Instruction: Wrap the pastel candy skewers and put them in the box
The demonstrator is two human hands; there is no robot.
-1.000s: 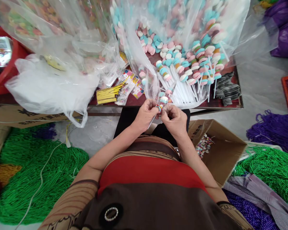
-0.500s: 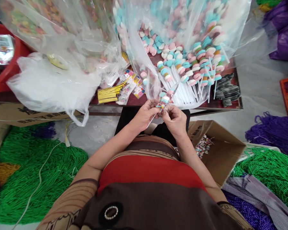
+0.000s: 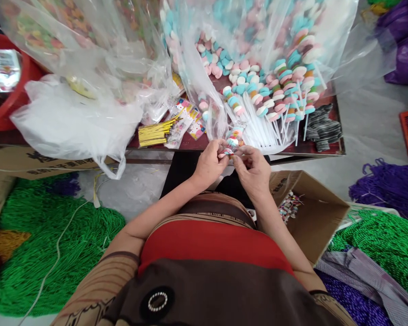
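A marshmallow skewer (image 3: 235, 135) in a clear printed wrapper is upright between my hands at the table's front edge. My left hand (image 3: 210, 165) is closed on the gathered lower end of the wrapper, thumb and forefinger pressed together. From the other side, my right hand (image 3: 254, 171) pinches at the same spot, though its fingertips partly cover what they grip. The skewer's stick is hidden. Just beyond lie loose white sticks (image 3: 258, 127) and several unwrapped marshmallow skewers (image 3: 285, 90). Yellow twist ties (image 3: 156, 133) lie to the left beside printed wrappers (image 3: 193, 122).
Large plastic bags of sweets (image 3: 98, 50) cover the table's back. A white plastic bag (image 3: 75, 122) hangs over the front edge. An open cardboard box (image 3: 321, 215) with wrapped sweets stands low right. Green cord bundles (image 3: 54, 253) lie on the floor. Dark striped strips (image 3: 321, 127) sit at the table's right end.
The wrapped end of the skewer has turned more upright. Its white stick, earlier pointing down between my hands, no longer shows. My right hand has shifted slightly right.
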